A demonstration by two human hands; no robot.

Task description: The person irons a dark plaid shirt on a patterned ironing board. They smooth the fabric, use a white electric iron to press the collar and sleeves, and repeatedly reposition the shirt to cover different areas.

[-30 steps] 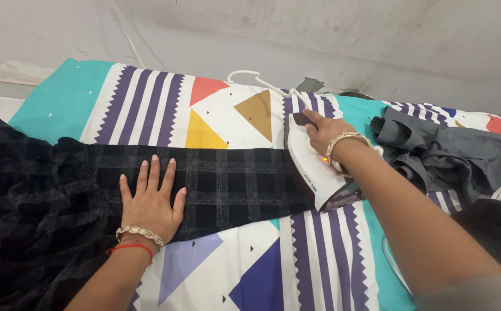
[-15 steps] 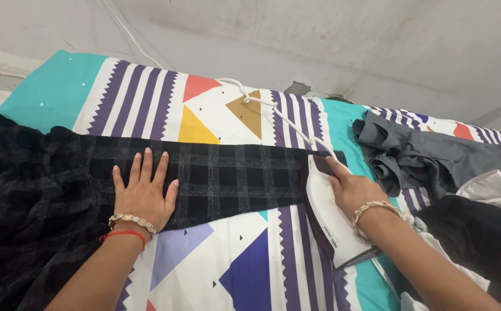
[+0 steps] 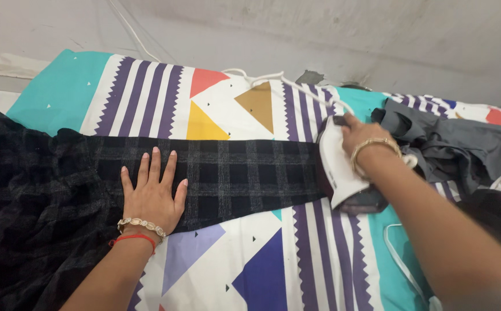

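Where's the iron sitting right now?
In the head view the white iron is right of centre, gripped by the right hand, at the right end of the black plaid cloth, just left of the grey garment.

Bare forearms, no sleeves in view. Left hand (image 3: 153,194) with a pale beaded bracelet (image 3: 141,224) at the wrist plus a thin red thread band (image 3: 132,239) right behind it. Right hand (image 3: 361,136) with a chunky gold bangle (image 3: 374,148). Nails short and plain.
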